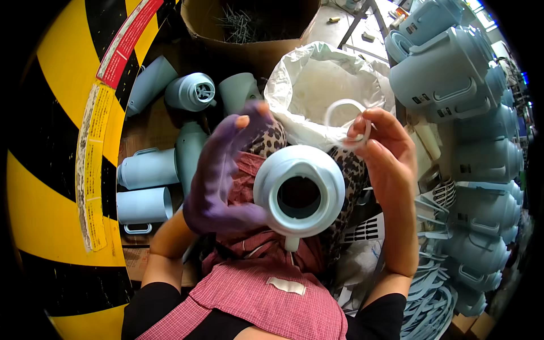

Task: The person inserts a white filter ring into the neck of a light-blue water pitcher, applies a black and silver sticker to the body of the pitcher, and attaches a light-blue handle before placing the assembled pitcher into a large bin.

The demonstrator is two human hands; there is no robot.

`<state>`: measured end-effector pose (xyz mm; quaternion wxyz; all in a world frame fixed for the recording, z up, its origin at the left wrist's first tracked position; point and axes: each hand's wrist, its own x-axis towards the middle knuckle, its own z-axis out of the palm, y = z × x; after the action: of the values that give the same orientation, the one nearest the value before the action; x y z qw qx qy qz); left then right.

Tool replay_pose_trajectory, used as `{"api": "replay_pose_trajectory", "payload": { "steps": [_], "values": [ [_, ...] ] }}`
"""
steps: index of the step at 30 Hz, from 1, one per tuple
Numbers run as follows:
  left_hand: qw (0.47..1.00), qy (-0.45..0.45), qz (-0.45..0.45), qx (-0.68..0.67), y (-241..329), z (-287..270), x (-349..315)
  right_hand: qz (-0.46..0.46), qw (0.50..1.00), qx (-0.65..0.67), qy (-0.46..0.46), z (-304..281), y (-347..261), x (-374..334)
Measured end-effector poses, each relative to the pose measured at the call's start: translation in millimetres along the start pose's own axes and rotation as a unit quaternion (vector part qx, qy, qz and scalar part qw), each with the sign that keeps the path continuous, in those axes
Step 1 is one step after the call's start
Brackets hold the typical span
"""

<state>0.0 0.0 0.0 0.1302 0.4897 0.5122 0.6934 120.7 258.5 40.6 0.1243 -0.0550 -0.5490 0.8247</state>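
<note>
1. Our left hand (218,181), in a purple glove, cups the side of a pale blue jug body (299,190) that we hold upright over our lap, its dark round mouth facing us. The fingers are spread rather than clenched, with the thumb low against the jug, so we judge the hold loose; a nudge could tip the jug forward off the pink checked apron (272,300).

2. Our bare right hand (385,150) pinches a thin white ring (347,122) between thumb and fingertips, just above and to the right of the jug's mouth. The ring is not touching the jug.

3. The ring looks thin and flexible. Held by one edge, it could twist or buckle, and we think it might sit crooked on the mouth if it came down tilted.

4. If the ring slipped from our fingers, it could drop into the open white plastic bag (317,85) behind it or between our knees among the clutter, where it would be hard to spot.

5. Stacked pale blue jugs (453,73) crowd close on our right, and more lie on the left by the yellow-and-black striped surface (51,170). A wide elbow swing could knock the right-hand stack.

6. Both forearms rise from the lower edge, elbows bent, and the right wrist is cocked inward toward the jug.
</note>
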Motion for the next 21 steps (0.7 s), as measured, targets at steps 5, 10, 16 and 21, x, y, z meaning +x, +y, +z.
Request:
{"api": "replay_pose_trajectory", "payload": {
  "steps": [5, 10, 16, 21],
  "values": [
    [0.779, -0.044, 0.248, 0.574, 48.2, 13.8, 17.2, 0.116, 0.987, -0.028, -0.106, 55.8, -28.3, -20.0],
    [0.897, -0.062, 0.162, 0.406, 42.1, 24.2, -0.7, -0.019, 0.884, -0.462, -0.063, 62.9, -3.2, -29.6],
    [0.866, -0.024, 0.088, 0.492, 24.7, 35.6, -15.9, -0.015, 0.897, -0.435, -0.076, 49.1, 3.1, -43.0],
    [0.831, -0.058, 0.045, 0.552, 21.1, 52.4, -19.9, -0.049, 0.848, -0.526, -0.046, 53.6, 17.2, -41.0]
  ]
}}
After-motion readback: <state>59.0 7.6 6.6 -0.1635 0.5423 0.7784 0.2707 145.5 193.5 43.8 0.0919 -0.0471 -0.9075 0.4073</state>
